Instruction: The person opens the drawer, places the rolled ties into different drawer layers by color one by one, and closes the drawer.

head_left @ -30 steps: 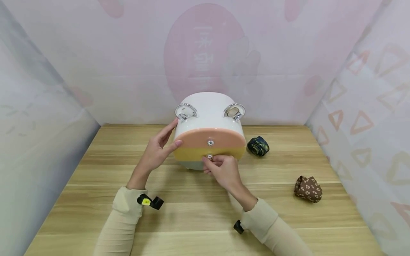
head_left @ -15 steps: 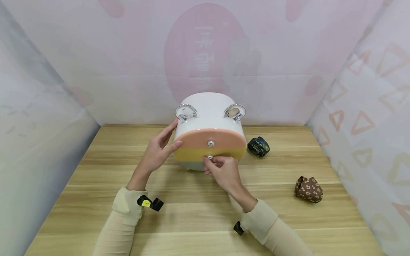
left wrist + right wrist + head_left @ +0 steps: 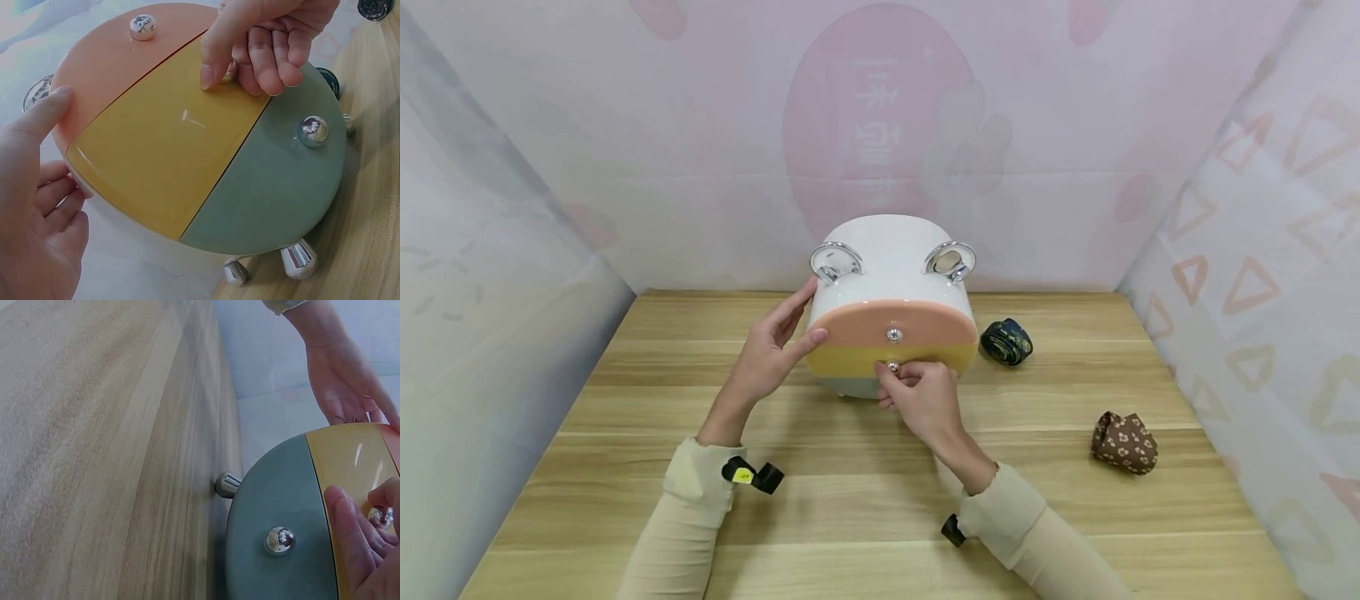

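Note:
A small rounded drawer chest (image 3: 887, 242) with a glossy white body stands toward the back of the table. Its front has an orange drawer (image 3: 112, 62), a yellow drawer (image 3: 156, 162) and a green drawer (image 3: 275, 181), each with a round silver knob. My right hand (image 3: 928, 404) pinches the middle knob (image 3: 892, 366), on the yellow drawer, between thumb and index finger. All three drawers look closed. My left hand (image 3: 763, 358) rests against the chest's left side, thumb on the front edge and fingers extended along the side wall.
Two silver ring ears (image 3: 837, 261) stick up from the chest top, and silver feet (image 3: 300, 259) support it. Right of it lies a coiled dark patterned strip (image 3: 1007, 342). A rolled brown floral cloth (image 3: 1124, 443) sits farther right on the wooden table (image 3: 850, 517). Printed curtains surround the back and sides.

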Tool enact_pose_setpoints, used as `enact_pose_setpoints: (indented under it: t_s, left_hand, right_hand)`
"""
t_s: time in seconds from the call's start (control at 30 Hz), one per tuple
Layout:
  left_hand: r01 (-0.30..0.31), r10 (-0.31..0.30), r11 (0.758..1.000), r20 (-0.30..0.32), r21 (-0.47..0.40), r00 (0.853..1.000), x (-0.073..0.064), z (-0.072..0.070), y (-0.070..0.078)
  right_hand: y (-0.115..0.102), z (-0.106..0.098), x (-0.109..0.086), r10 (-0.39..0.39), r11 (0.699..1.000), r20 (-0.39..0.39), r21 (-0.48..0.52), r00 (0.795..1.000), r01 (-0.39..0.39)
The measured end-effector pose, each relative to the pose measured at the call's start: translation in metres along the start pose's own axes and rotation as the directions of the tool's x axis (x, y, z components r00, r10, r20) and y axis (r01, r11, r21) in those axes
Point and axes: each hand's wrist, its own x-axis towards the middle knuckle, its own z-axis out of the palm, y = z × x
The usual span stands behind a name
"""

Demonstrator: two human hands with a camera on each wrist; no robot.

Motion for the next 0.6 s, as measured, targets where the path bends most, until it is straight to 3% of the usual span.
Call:
enact_pose_setpoints:
  t_s: [0.27,0.6]
  left_hand:
    - [0.015,-0.015,1.000,0.000,-0.014,1.000,-0.0050,-0.0003,0.0018]
    - [0.012,-0.012,1.000,0.008,-0.009,1.000,-0.0008,-0.0021,0.0029]
  right_hand:
    - [-0.0016,0.0015,-0.0043,-0.009,0.999,-0.002,-0.042,1.000,0.009]
    - [-0.0048,-0.0016,-0.0091,-0.035,0.995,-0.005,-0.096,0.999,0.034]
